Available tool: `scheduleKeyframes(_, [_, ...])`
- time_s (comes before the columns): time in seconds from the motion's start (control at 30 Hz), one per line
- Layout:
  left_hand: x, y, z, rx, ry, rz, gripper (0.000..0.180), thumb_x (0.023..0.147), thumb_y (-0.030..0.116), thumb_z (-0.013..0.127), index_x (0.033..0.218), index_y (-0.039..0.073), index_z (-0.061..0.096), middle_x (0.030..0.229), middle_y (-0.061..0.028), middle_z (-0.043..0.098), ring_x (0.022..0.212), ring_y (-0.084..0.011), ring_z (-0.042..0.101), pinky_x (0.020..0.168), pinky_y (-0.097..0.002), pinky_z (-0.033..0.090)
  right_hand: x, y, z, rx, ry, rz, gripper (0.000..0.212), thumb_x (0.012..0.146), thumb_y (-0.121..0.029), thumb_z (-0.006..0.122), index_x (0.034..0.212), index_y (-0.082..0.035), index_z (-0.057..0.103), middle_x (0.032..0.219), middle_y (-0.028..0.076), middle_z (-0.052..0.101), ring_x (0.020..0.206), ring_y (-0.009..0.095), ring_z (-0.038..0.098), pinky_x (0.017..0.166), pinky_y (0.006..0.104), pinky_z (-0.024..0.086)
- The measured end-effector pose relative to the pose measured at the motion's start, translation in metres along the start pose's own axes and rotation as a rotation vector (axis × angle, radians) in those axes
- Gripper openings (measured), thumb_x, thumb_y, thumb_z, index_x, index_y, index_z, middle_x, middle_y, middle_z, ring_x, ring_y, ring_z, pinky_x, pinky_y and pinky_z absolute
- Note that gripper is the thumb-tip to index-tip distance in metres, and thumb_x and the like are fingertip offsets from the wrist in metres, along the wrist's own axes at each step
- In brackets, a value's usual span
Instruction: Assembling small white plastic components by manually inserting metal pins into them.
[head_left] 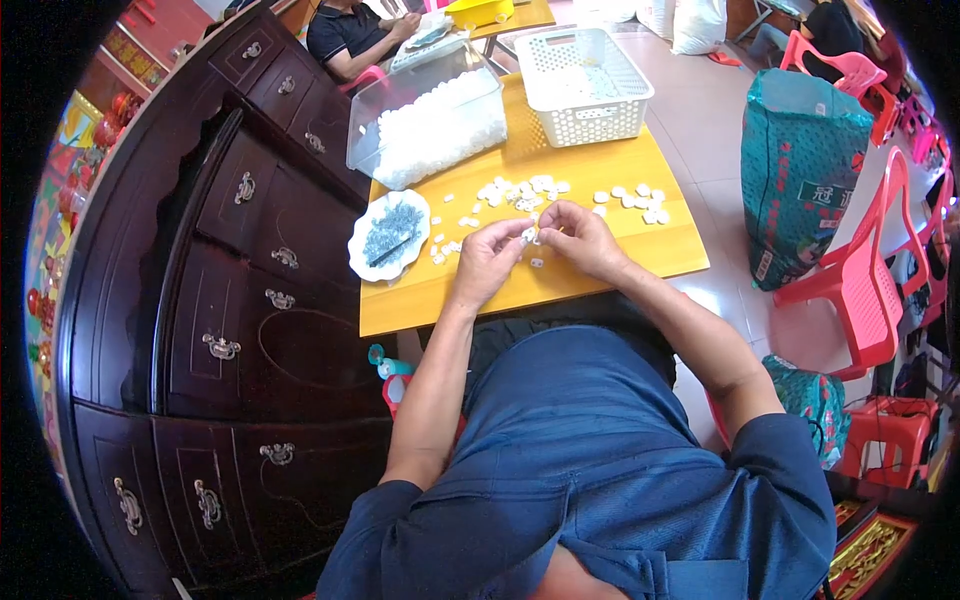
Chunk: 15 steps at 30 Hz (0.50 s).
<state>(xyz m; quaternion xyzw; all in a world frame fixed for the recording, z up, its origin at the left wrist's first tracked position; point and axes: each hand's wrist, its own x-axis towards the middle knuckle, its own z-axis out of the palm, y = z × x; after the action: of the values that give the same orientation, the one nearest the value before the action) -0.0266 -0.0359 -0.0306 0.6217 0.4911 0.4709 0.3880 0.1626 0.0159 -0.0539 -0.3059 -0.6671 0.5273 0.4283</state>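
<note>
Over the near part of the yellow table (450, 300), my left hand (488, 262) and my right hand (580, 240) meet with fingertips pinched together. Between them is a small white plastic piece (529, 236), partly covered by the fingers; both hands seem to grip it. Just beyond the hands lies a loose spread of small white pieces (520, 190). Rounder white pieces (640, 198) sit to the right of my right hand. A white scalloped plate (357, 262) left of my left hand holds many tiny grey-blue parts (395, 228) and a dark thin stick (392, 250).
A clear bin (362, 150) full of white pieces and a white perforated basket (600, 125) stand at the table's far side. Dark wooden drawers (230, 300) rise at left. A teal sack (800, 180) and pink chairs (860, 290) are at right. Another person (345, 45) sits beyond.
</note>
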Motion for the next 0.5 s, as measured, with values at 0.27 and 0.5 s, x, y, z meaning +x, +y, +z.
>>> scheduleKeyframes(0.27, [-0.002,0.004,0.002,0.008,-0.007,-0.001,0.027,0.094,0.003,0.062,0.120,0.002,0.070,0.084,0.0037,0.067,0.068,-0.0017,0.053,0.060,-0.0188,0.045,-0.001,-0.012,-0.003,0.049,-0.038,0.140,0.010,0.094,-0.011,0.068,0.099,-0.008,0.061,0.082,-0.004,0.059,0.070,0.003,0.056,0.059,0.0204,0.047])
scheduleKeyframes(0.5, [0.000,0.002,0.000,0.058,-0.002,-0.007,0.026,0.094,0.003,0.062,0.118,0.001,0.070,0.093,-0.0012,0.071,0.074,-0.0043,0.060,0.066,-0.0209,0.051,0.001,-0.008,-0.005,0.049,-0.032,0.131,0.011,0.090,-0.010,0.069,0.099,-0.005,0.064,0.081,0.000,0.064,0.067,0.007,0.061,0.061,0.0231,0.051])
